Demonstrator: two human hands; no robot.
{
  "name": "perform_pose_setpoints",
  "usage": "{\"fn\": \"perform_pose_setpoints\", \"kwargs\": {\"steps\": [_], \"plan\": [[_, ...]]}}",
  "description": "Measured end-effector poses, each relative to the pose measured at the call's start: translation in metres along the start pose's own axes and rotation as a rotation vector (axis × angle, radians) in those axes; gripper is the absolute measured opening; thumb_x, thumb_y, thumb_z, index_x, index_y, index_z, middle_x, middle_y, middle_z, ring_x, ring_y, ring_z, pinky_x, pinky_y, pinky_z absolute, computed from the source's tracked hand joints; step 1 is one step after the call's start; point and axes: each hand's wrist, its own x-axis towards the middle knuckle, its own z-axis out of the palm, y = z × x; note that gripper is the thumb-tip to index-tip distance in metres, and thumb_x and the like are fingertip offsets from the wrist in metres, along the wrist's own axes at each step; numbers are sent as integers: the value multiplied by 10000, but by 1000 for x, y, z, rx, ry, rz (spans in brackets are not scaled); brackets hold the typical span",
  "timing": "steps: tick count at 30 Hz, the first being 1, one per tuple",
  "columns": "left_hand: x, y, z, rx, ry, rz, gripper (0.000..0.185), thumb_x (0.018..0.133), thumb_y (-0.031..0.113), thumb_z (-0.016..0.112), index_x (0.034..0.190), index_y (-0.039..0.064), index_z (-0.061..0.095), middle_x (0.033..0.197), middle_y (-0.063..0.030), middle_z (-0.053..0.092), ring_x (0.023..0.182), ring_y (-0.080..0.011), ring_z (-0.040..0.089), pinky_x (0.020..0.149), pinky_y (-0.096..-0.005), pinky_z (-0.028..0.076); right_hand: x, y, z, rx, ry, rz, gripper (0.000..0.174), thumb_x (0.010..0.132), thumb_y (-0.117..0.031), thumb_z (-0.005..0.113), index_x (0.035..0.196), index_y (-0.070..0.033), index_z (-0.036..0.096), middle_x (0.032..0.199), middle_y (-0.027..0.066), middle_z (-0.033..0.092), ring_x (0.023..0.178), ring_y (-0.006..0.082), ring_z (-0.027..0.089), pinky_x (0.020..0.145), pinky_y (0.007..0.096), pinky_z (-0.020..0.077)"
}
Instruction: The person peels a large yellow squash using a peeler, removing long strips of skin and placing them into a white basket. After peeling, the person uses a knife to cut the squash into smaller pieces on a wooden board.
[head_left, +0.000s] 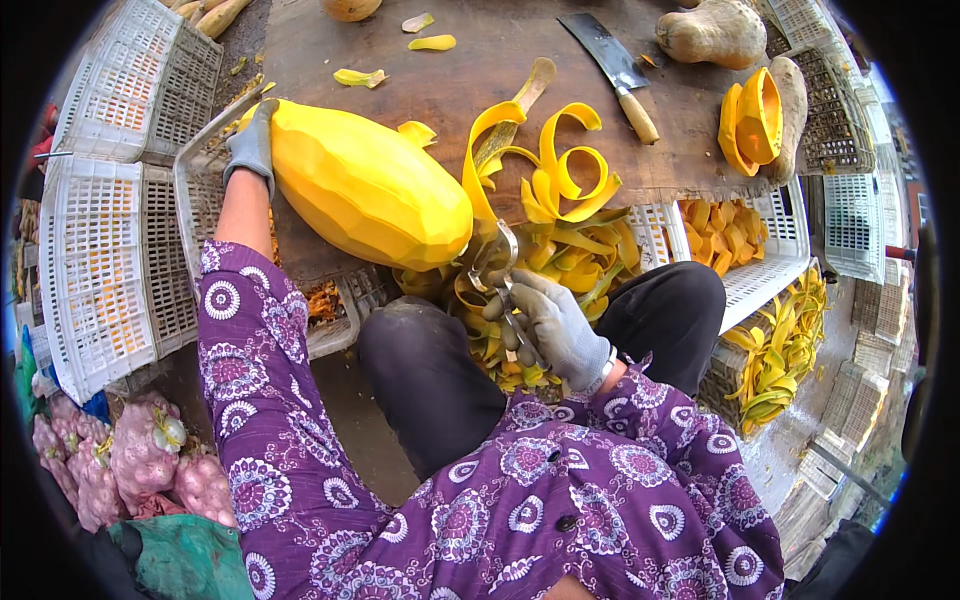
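Note:
A large peeled squash (367, 184), bright yellow with long flat facets, lies slantwise at the near edge of the wooden table (420, 127). My gloved left hand (253, 146) grips its far-left end. In my gloved right hand (559, 319) is a metal peeler (510, 251), its blade just off the squash's near right end. Curled strips of peel (574, 161) lie on the table right of the squash. More peel (577, 259) is heaped below the table edge, between my knees. My right palm and part of the peeler's handle are hidden.
A cleaver (611, 64) lies at the back right, near a cut squash piece (757, 116) and an unpeeled squash (712, 34). White plastic crates (97, 247) stand at left. Another crate (772, 281) at right holds cut chunks (724, 232). Net bags of garlic (142, 450) sit lower left.

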Motion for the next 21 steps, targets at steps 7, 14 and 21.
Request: {"fn": "perform_pose_setpoints", "kwargs": {"steps": [7, 14, 21], "plan": [[5, -3, -2, 26, 28, 0, 1206, 675, 507, 853, 1473, -174, 260, 1477, -284, 417, 1287, -303, 522, 1051, -337, 456, -26, 15, 20, -82, -385, -153, 330, 1029, -265, 414, 1228, -50, 566, 656, 30, 564, 449, 102, 480, 453, 243, 437], [-3, 9, 1, 47, 30, -29, 1251, 677, 497, 847, 1496, -172, 178, 1476, -293, 401, 1285, -317, 515, 1068, -343, 442, 11, 11, 5, 269, -11, 48, 373, 1034, -268, 441, 1286, -6, 523, 908, 77, 622, 548, 117, 552, 438, 229, 447], [-10, 5, 2, 36, 39, -16, 1149, 705, 485, 839, 1472, -158, 273, 1425, -271, 468, 1235, -298, 556, 1027, -344, 470, -23, 19, 10, 321, -318, 40, 356, 1050, -180, 412, 1361, -12, 457, 1010, 126, 632, 594, 149, 576, 453, 229, 439]]}}
